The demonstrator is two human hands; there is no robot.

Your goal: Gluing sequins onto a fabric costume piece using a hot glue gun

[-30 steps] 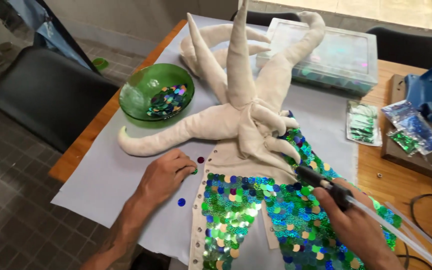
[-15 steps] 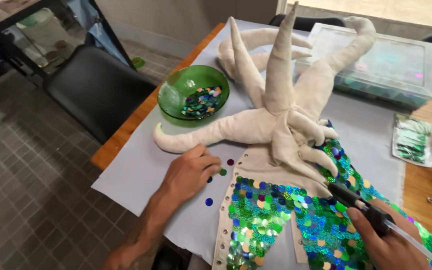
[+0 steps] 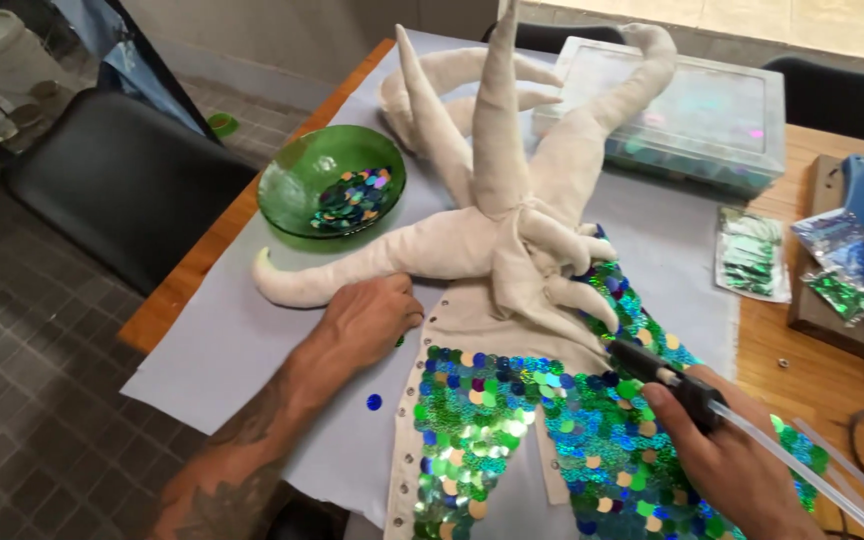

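**Sequins on the tail, glue gun at the edge**

The right hand (image 3: 727, 455) is cut off at the bottom border, and the back of the glue gun (image 3: 667, 385) is buried in its grip; only the black barrel and nozzle show, with a clear glue stick (image 3: 802, 470) running out of frame to the lower right. The nozzle sits at the upper edge of the sequined tail (image 3: 552, 430), just below the beige stuffed piece (image 3: 492, 240) with its long tentacle-like arms. The tail's lower part is also cropped off.

The left hand (image 3: 367, 315) lies knuckles up on the grey sheet (image 3: 222, 350), fingers curled under. Whether the fingertips pinch a sequin cannot be told; they are hidden beneath the hand. A green sequin peeks out just beside it, and a blue sequin (image 3: 374, 402) lies apart on the sheet nearer the viewer.

A green bowl (image 3: 292, 185) holding loose sequins stands near the tabletop (image 3: 192, 275) edge, just beyond one beige arm. A clear lidded box (image 3: 692, 110) sits at the far side, its contents blurred by glare. Sequin packets (image 3: 752, 255) lie to the right.

Compared with half a second ago, the left hand has closed over the spot where two loose sequins lay, so the dark one no longer shows. The gun's nozzle stays at the same place on the tail.
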